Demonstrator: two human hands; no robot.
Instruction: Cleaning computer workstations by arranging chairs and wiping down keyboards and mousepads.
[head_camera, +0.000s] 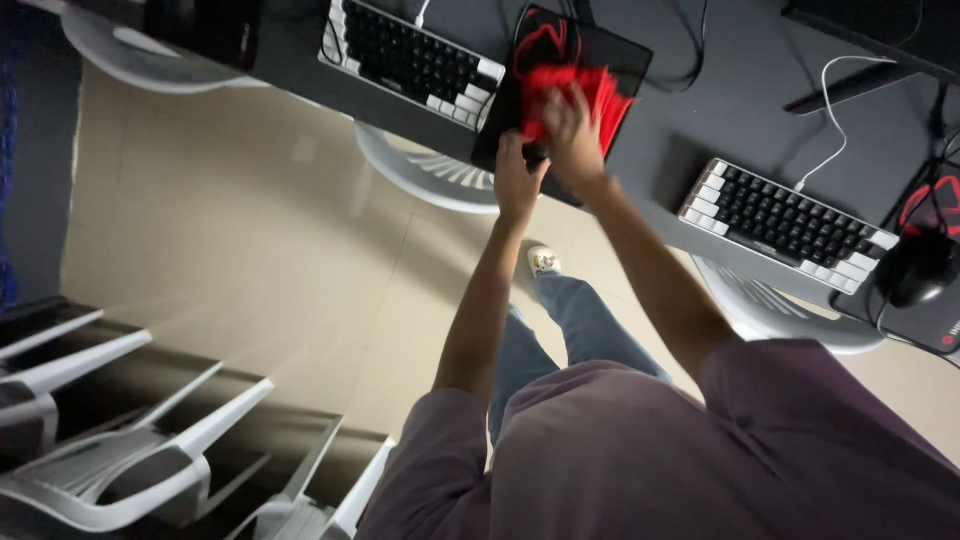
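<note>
The room is dim and a little grainy from where I look down, the dark desk (740, 110) swallowing most detail while the pale floor tiles (250, 220) take a soft, even glow with no hard shadows. My right hand (572, 135) is smeared with motion blur over the red cloth (600, 90), whose colour burns almost too bright, and my left hand (517, 180) is only slightly sharper. Toward the edges the view bends and softens, the white chairs (130, 450) at lower left streaked and out of focus.
</note>
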